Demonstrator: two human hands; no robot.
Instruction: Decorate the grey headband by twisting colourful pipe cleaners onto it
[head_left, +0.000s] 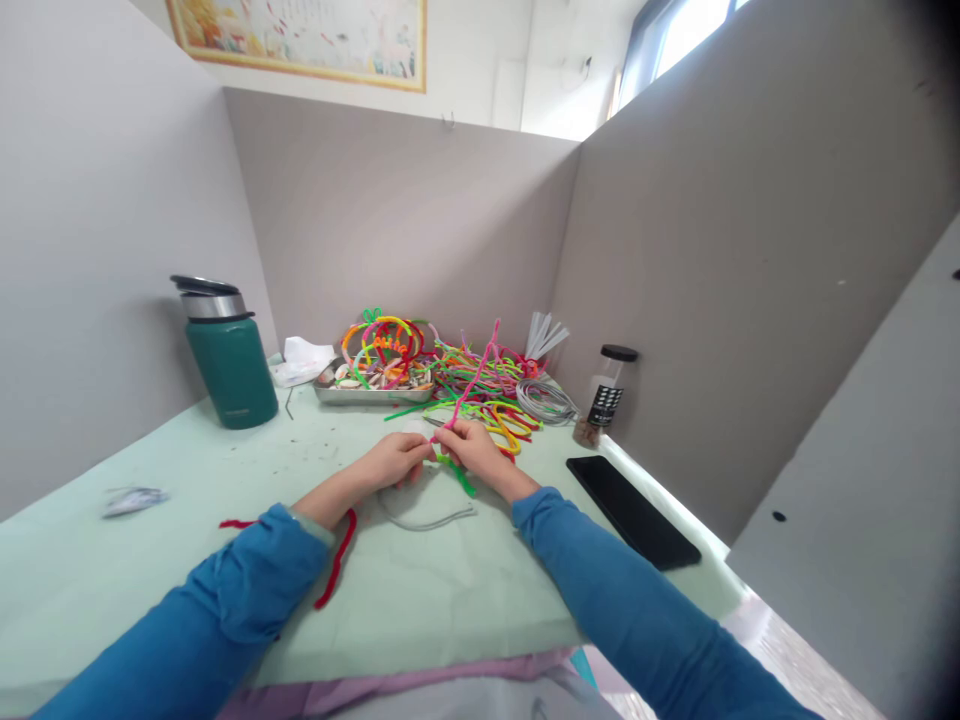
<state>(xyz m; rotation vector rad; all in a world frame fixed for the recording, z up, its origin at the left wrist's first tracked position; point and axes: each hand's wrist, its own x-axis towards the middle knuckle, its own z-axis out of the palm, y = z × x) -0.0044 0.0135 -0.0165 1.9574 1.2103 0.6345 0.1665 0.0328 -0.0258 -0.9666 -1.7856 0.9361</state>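
Fingertips of your left hand [394,460] and right hand [475,450] are pinched closed on a thin fuzzy pink pipe cleaner [471,383] above the pale green tabletop [427,600]. Its long upper end appears not yet shaped. A bright green fuzzy stem [460,476] projects below; any join is hidden. Formed multicoloured fuzzy loops [390,344] occupy the rectangular metal tray [375,397].

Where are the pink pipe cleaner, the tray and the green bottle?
Pink pipe cleaner [476,372]: head view, on its raised length.
Tray [373,397]: head view, on its front wall.
Green bottle [232,372]: head view, on its body.
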